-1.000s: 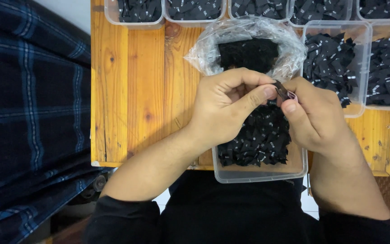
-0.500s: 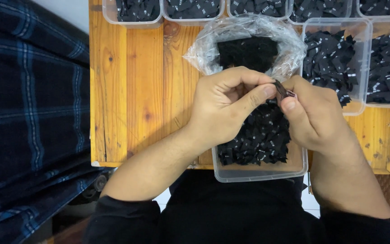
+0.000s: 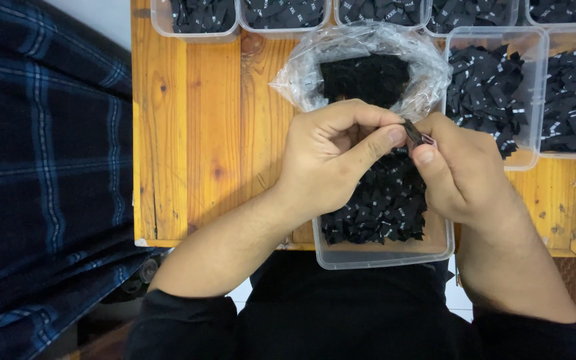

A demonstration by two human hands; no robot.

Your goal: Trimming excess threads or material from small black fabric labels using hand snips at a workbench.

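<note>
Head view: both hands pinch one small black label [image 3: 416, 133] above a clear tub [image 3: 385, 255].
Left hand [image 3: 331, 157] and right hand [image 3: 465, 173] meet with each grip pressed together on the label, blocking part of the tub of loose black labels below. Behind them a clear plastic bag [image 3: 361, 67] holds a black pile; further tubs [image 3: 495, 93] of black labels line the wooden bench [image 3: 195, 133]. Dark plaid fabric [image 3: 41, 167] lies left.

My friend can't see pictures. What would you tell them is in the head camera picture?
Two bare hands, left hand and right hand, pinch a small black label between them above a clear tub of black labels. It sits on a wooden table, with a plastic bag and more tubs behind.
</note>
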